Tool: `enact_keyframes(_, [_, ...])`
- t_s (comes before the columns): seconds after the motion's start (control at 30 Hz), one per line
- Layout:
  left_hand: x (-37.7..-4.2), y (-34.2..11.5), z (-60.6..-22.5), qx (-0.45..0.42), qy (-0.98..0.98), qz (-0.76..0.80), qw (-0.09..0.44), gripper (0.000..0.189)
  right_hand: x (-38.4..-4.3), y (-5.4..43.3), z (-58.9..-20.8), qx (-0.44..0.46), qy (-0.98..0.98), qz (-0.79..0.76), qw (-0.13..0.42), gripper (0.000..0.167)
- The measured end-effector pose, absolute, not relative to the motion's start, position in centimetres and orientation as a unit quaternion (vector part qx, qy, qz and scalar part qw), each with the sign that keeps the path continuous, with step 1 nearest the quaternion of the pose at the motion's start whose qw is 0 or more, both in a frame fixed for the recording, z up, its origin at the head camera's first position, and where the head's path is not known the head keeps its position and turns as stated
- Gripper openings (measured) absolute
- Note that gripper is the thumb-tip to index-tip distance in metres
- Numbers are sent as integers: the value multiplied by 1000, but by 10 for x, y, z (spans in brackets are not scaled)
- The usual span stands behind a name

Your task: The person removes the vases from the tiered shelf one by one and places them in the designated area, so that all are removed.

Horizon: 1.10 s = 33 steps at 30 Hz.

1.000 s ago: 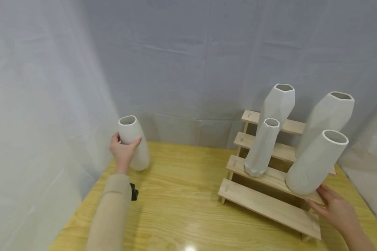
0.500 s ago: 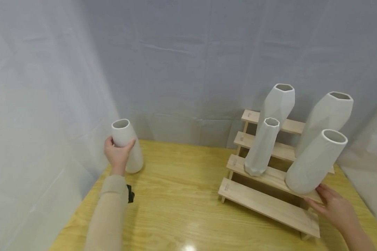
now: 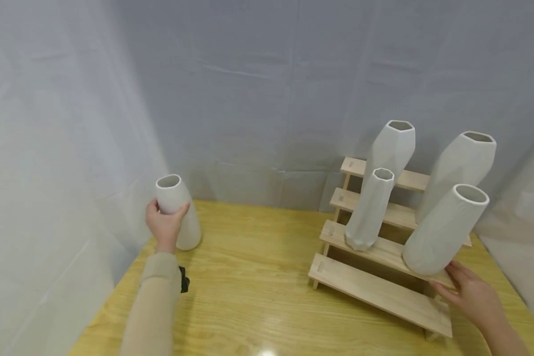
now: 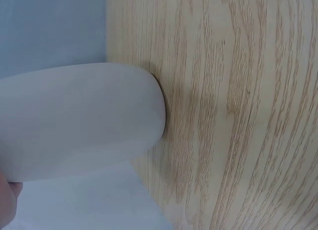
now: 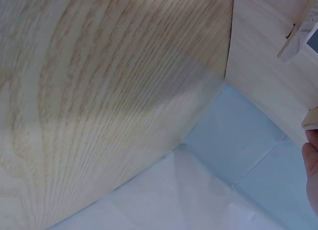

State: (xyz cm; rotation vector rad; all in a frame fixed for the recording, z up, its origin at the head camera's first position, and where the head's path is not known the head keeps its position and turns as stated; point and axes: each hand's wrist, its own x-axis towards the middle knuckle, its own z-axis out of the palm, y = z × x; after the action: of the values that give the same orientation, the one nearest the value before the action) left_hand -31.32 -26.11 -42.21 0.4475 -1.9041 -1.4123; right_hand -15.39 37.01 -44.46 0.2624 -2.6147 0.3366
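Observation:
A smooth white vase (image 3: pixel 189 228) with an oval mouth stands at the far left of the table. Around its upper part my left hand (image 3: pixel 163 225) curls, thumb on the right side and fingers on the left. In the left wrist view the base of that vase (image 4: pixel 99 111) sits right at the tabletop. At the right is a stepped wooden display stand (image 3: pixel 378 291). My right hand (image 3: pixel 476 301) holds the right end of its second step from the bottom, thumb in front. Just above these fingers leans a round-mouthed white vase (image 3: pixel 445 230) on that step.
A slim fluted vase (image 3: pixel 368 212) shares the second step. Behind stand two faceted white vases, one left (image 3: pixel 391 143) and one right (image 3: pixel 460 168), on higher steps. The wooden table (image 3: pixel 249 282) ends at a grey cloth backdrop (image 3: pixel 249 99) behind and pale sheeting at both sides.
My left hand has moved the vase a little left and down toward the table's left edge. My right hand stays at the stand's end, and the other vases keep their places.

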Motion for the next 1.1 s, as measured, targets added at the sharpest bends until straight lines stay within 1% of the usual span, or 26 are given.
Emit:
enact_keyframes(0.33, [-313,-266,-425,170,-730,-546,374,69,-156,370,-444,104,-954,120,253,60])
enact_keyframes(0.43, [-315,-267,-426,164,-735,-542,373,69,-155,369,-445,102,-954,120,254,60])
enact_keyframes(0.7, [-315,-268,-425,162,-751,-543,338,72,-154,370,-447,101,-954,127,251,61])
enact_keyframes(0.83, [-312,-266,-422,166,-759,-543,320,74,-153,370,-448,96,-957,131,239,62])
enact_keyframes(0.93, [-310,-266,-421,168,-760,-544,315,76,-153,369,-448,97,-957,133,238,62])
enact_keyframes(1.1, [-306,-265,-419,168,-760,-546,311,78,-153,369,-448,97,-955,125,251,64])
